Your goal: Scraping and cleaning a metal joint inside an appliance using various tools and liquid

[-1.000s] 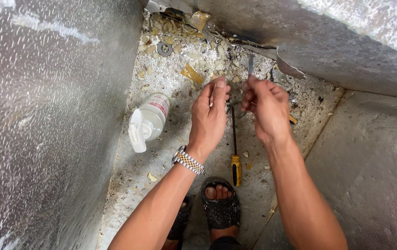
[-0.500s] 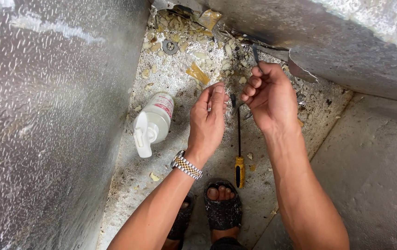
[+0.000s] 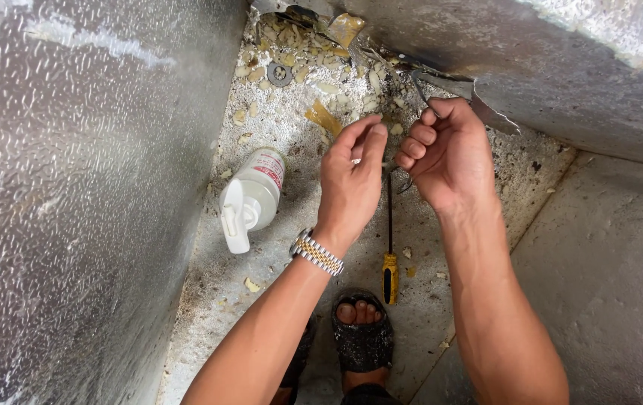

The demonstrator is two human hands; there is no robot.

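Your left hand (image 3: 351, 176) sits near the middle of the view, its fingers (image 3: 366, 139) pressed together at the tips and pinching a small piece too tiny to make out, right beside your right hand (image 3: 449, 154). Your right hand is curled shut around a thin metal tool (image 3: 420, 91) whose tip pokes out toward 12 o'clock, with a dark loop of it showing below the knuckles. Compared with 0.5 s ago, both hands have lifted a little toward 12 o'clock and drawn closer, so the fingertips now nearly meet. The yellow-handled screwdriver (image 3: 389, 259) lies on the floor (image 3: 291, 255) at 6 o'clock from your hands, untouched and in the same spot as before, its handle just above your sandalled foot (image 3: 362, 330). The white squeeze bottle (image 3: 252, 196) lies on its side at 9 o'clock from your left hand, also unmoved. A metal washer (image 3: 280, 73) rests among pale flakes of debris at 11 o'clock. A 2-tone wristwatch (image 3: 316, 253) sits on your left wrist.
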